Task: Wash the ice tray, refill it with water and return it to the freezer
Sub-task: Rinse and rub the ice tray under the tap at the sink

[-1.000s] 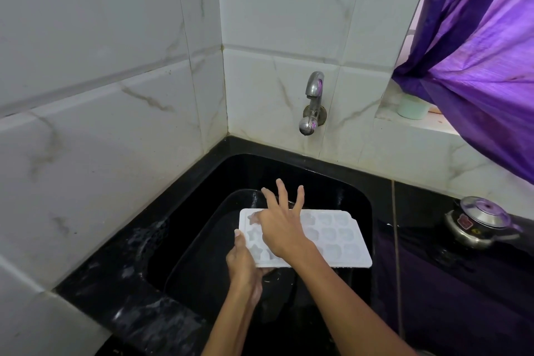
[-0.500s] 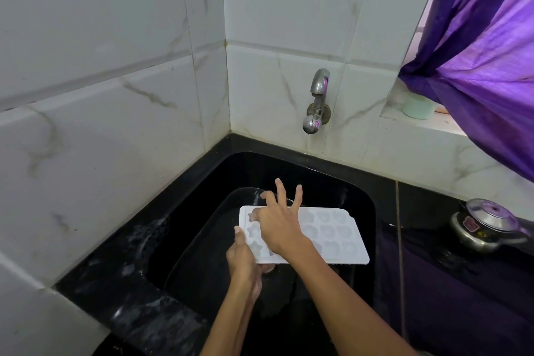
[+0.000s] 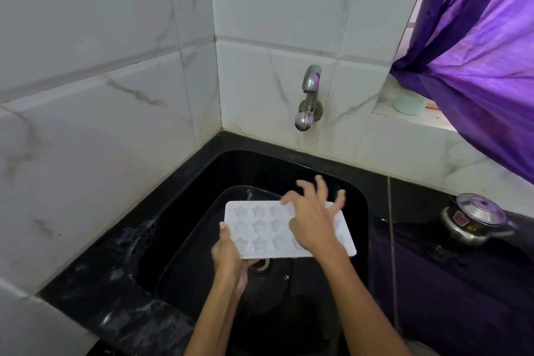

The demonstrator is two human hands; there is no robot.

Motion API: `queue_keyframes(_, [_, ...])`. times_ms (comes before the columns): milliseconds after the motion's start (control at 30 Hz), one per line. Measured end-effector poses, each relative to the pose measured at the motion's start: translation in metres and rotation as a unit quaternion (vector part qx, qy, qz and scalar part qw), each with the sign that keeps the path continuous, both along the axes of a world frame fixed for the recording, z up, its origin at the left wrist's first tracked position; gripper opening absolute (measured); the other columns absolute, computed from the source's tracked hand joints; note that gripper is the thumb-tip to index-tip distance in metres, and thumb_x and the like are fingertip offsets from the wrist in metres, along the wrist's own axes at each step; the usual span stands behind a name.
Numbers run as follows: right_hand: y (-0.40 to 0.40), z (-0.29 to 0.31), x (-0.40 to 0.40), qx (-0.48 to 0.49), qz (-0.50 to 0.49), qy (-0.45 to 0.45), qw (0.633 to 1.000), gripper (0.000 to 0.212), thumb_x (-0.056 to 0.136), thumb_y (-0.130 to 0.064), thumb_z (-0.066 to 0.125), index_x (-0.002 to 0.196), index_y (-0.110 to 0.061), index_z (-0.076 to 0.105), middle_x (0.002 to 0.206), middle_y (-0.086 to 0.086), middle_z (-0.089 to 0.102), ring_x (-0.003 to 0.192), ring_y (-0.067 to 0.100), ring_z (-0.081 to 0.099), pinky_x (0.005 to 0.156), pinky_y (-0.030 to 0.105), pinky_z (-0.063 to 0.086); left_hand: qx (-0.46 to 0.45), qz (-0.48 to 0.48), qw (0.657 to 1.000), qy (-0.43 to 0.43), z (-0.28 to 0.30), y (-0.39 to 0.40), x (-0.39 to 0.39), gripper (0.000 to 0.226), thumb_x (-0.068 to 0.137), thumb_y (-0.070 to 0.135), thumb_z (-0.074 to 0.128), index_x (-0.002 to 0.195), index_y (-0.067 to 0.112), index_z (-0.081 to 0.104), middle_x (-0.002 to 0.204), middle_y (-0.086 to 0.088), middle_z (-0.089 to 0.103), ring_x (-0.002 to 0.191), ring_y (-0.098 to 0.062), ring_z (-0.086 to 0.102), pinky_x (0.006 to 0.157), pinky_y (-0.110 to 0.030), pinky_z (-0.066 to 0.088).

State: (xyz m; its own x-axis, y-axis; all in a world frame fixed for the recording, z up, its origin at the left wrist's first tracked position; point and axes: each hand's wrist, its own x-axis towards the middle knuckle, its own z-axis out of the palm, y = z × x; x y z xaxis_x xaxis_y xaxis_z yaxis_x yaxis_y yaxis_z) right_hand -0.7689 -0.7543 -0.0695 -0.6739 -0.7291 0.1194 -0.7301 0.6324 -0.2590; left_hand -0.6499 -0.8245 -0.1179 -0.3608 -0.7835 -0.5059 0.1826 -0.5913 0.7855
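A white ice tray [image 3: 260, 228] with star-shaped cells is held level over the black sink [image 3: 358, 199]. My left hand [image 3: 228, 254] grips its near left edge, thumb on top and fingers underneath. My right hand [image 3: 312, 220] lies over the tray's right half with fingers spread and lightly bent, blurred by motion, covering several cells. The metal tap [image 3: 307, 98] sticks out of the tiled wall above the sink; a drop hangs at its spout and no stream runs.
The sink drain [image 3: 261, 264] shows below the tray. Black countertop [image 3: 433, 283] surrounds the sink, with a steel pressure cooker [image 3: 476, 220] at the right. A purple curtain [image 3: 476, 52] hangs over a window ledge holding a pale green cup [image 3: 409, 102]. White tiled walls close the corner.
My right hand has slid from the tray's left half to its right half, uncovering the left cells. My left hand keeps its grip on the tray's edge.
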Motion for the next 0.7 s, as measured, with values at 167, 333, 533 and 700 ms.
queue_keyframes(167, [0.043, -0.007, -0.020, 0.022, -0.146, -0.002, 0.989, 0.042, 0.081, -0.002, 0.057, 0.108, -0.034, 0.061, 0.149, 0.001, 0.030, 0.148, 0.030, -0.005, 0.110, 0.066, -0.010, -0.005, 0.006, 1.000, 0.006, 0.000, -0.008, 0.006, 0.042, 0.101, 0.045, 0.032, 0.093, 0.015, 0.061, 0.092, -0.012, 0.070, 0.087, -0.031, 0.067, 0.074, -0.051, 0.055])
queue_keyframes(333, [0.052, -0.018, -0.020, 0.046, -0.136, -0.015, 0.990, 0.059, 0.083, 0.002, 0.051, 0.118, -0.045, 0.061, 0.156, 0.003, 0.021, 0.147, 0.031, -0.011, 0.108, 0.067, -0.012, -0.002, 0.015, 1.000, 0.012, 0.002, -0.009, 0.008, 0.040, 0.100, 0.045, 0.035, 0.091, 0.015, 0.059, 0.090, -0.011, 0.069, 0.086, -0.030, 0.066, 0.066, -0.046, 0.054])
queue_keyframes(533, [0.051, -0.022, -0.016, 0.068, -0.109, -0.012, 0.992, 0.055, 0.087, 0.000, 0.050, 0.119, -0.043, 0.062, 0.156, 0.004, 0.024, 0.147, 0.033, -0.011, 0.107, 0.067, -0.013, -0.004, 0.026, 1.000, 0.010, 0.001, -0.004, 0.011, 0.040, 0.100, 0.045, 0.035, 0.090, 0.015, 0.059, 0.091, -0.010, 0.068, 0.084, -0.029, 0.066, 0.064, -0.045, 0.054])
queue_keyframes(700, [0.055, -0.021, -0.017, 0.069, -0.124, -0.016, 0.990, 0.042, 0.087, -0.006, 0.054, 0.109, -0.040, 0.066, 0.155, 0.004, 0.025, 0.148, 0.032, -0.010, 0.108, 0.068, -0.013, 0.002, 0.033, 0.999, 0.000, 0.001, 0.003, 0.010, 0.040, 0.100, 0.044, 0.035, 0.090, 0.015, 0.059, 0.089, -0.009, 0.068, 0.081, -0.027, 0.066, 0.062, -0.044, 0.053])
